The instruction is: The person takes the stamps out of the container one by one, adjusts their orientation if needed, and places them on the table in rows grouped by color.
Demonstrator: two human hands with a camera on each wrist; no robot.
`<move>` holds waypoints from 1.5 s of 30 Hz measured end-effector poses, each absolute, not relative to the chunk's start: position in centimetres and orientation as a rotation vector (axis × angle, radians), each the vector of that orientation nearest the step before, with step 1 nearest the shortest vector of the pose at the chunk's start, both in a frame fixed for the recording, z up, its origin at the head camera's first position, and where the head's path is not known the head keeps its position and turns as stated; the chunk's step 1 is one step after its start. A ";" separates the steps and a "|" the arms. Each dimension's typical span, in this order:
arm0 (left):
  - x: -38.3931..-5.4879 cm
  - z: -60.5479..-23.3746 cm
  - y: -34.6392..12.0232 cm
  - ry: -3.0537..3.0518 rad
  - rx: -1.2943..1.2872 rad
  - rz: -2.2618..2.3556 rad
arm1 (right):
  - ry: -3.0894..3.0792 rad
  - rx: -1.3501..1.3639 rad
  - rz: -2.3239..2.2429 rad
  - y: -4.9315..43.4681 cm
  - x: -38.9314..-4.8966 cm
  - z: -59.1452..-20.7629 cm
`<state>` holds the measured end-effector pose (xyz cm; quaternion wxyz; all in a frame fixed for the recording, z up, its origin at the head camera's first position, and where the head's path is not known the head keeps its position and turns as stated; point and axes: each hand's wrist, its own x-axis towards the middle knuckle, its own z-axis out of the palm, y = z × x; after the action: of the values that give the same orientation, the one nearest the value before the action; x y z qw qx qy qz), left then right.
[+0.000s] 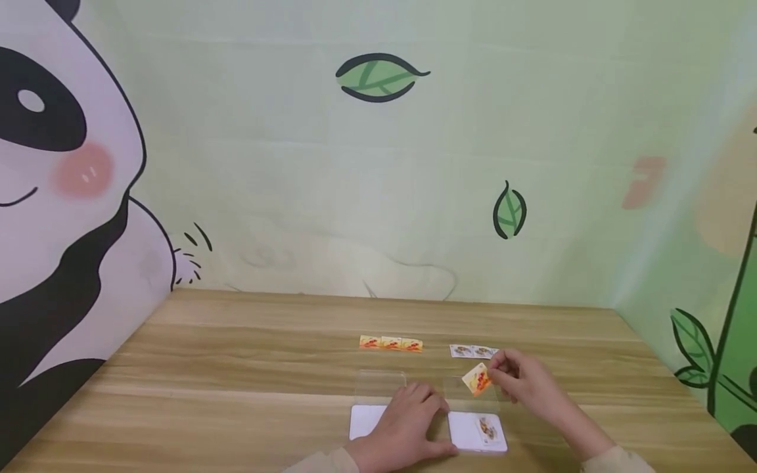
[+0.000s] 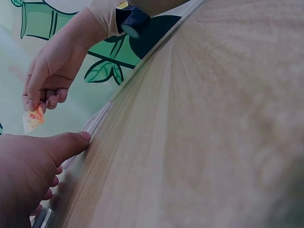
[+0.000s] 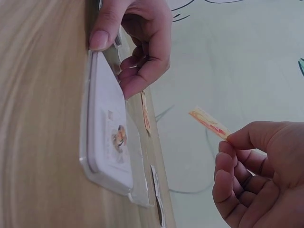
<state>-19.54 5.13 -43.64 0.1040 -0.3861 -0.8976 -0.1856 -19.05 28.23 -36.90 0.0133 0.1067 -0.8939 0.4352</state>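
My right hand [image 1: 526, 381] pinches a small yellow-and-orange picture card [image 1: 476, 379] between thumb and fingertips, raised above the right plastic case. The right wrist view shows this card [image 3: 209, 123] tilted and nearly edge-on. Below it, the right case [image 1: 463, 430] has a white base and a clear lid [image 1: 455, 394] folded back. A white picture card [image 1: 488, 430] lies on the base's right side. My left hand [image 1: 408, 424] holds that case by its left end, thumb at the front corner, fingers toward the back. It partly covers the left white case [image 1: 362, 420].
Behind the left case's clear lid [image 1: 378, 387], several orange-and-yellow cards [image 1: 391, 343] lie in a row on the wooden table [image 1: 236, 381]. White picture cards [image 1: 471, 351] lie behind the right case, partly hidden by my right hand. A printed wall cloth [image 1: 284, 164] borders the table.
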 end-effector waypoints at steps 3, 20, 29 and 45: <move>-19.6 -43.6 5.0 -2.638 -1.134 -0.538 | -2.782 0.292 1.357 27.8 -19.5 -36.6; -19.8 -43.6 4.9 -2.632 -1.164 -0.537 | -2.765 0.133 1.346 25.8 -22.0 -36.2; -19.7 -43.4 4.9 -2.647 -1.174 -0.549 | -2.754 0.091 1.332 24.5 -23.5 -36.2; -19.7 -43.3 5.0 -2.692 -1.177 -0.551 | -2.803 0.057 1.301 23.7 -25.4 -36.7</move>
<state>-19.66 4.96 -43.33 0.0759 -0.3926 -0.8979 -0.1838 -25.43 23.70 -36.65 0.0257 0.0183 -0.9066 0.4207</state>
